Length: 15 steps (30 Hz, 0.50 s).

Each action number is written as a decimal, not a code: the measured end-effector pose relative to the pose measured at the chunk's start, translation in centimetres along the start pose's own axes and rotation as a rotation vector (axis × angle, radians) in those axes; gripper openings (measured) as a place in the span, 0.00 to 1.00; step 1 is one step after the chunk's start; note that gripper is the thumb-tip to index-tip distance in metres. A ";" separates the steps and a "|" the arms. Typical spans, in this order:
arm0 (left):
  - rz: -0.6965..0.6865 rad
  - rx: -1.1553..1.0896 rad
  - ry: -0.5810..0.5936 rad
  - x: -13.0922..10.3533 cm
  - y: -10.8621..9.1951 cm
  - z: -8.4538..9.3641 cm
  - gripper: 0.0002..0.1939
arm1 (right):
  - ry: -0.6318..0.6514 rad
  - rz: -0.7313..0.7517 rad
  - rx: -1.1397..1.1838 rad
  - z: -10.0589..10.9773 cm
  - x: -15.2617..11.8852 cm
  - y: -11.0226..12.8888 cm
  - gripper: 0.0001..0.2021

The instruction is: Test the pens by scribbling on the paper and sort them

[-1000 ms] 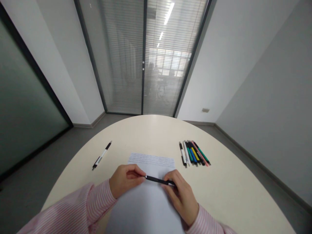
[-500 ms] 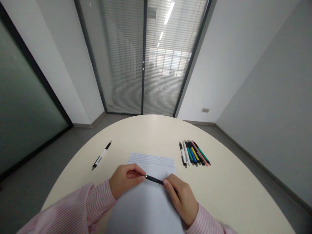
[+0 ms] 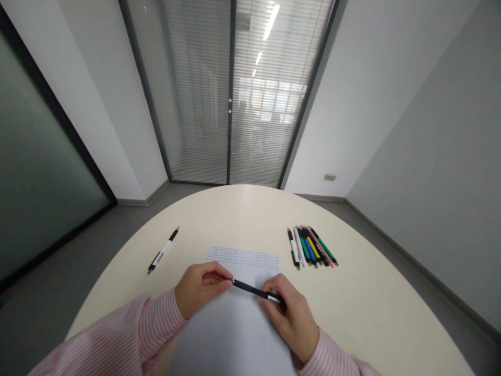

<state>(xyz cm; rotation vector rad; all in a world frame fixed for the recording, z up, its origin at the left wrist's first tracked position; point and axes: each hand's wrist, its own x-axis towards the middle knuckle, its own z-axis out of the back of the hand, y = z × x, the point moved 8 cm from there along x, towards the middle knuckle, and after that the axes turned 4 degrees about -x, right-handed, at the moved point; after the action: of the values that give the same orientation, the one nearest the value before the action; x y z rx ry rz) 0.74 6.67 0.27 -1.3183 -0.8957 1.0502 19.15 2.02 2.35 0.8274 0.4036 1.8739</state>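
Between my two hands a black pen (image 3: 250, 289) with a white section is held slantwise above a sheet of paper (image 3: 235, 334). The thumb and fingertips of my left hand (image 3: 201, 288) pinch its tip end. My right hand (image 3: 287, 313) is curled round the other end, thumb below and index finger above, with the white section showing between them. Rows of small handwriting run across the top of the sheet; its lower part looks blank. Both forearms, in pink striped sleeves, come in from the bottom.
On the round cream table (image 3: 242, 214), a black-and-white pen (image 3: 164, 249) lies at the left. A row of several coloured pens (image 3: 312, 246) lies at the right. Beyond the table's far edge stands a glass partition with blinds (image 3: 258, 136).
The fingers of my right hand have opened somewhat and shifted round the pen, so more of its rear end shows. My left hand has barely moved.
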 end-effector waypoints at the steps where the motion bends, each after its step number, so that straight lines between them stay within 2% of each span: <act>1: -0.009 0.002 -0.001 0.0 -0.1 0.0 0.10 | 0.003 0.007 0.013 0.0 0.0 0.0 0.03; 6: -0.050 0.035 0.016 -0.1 -0.2 -0.1 0.09 | 0.022 0.017 0.130 0.3 0.4 0.1 0.07; 8: -0.045 0.035 0.023 -0.1 -0.1 -0.1 0.10 | -0.020 -0.067 0.249 0.7 0.5 -0.6 0.05; 11: -0.045 0.056 0.078 -0.3 0.0 -0.7 0.11 | -0.108 -0.301 0.574 0.8 0.2 -2.9 0.11; 13: -0.144 0.141 0.160 -0.7 -0.4 -1.6 0.16 | -0.194 -0.373 0.787 1.1 0.2 -3.9 0.11; 15: -0.349 0.278 0.295 -1.7 -1.4 -3.1 0.22 | -0.289 -0.346 0.946 2.0 0.6 -4.3 0.10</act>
<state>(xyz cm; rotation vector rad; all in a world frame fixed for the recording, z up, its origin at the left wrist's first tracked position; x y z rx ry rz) 3.32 4.16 1.56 -1.0060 -0.6956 0.6591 23.22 4.29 1.43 1.5039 1.2025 1.1615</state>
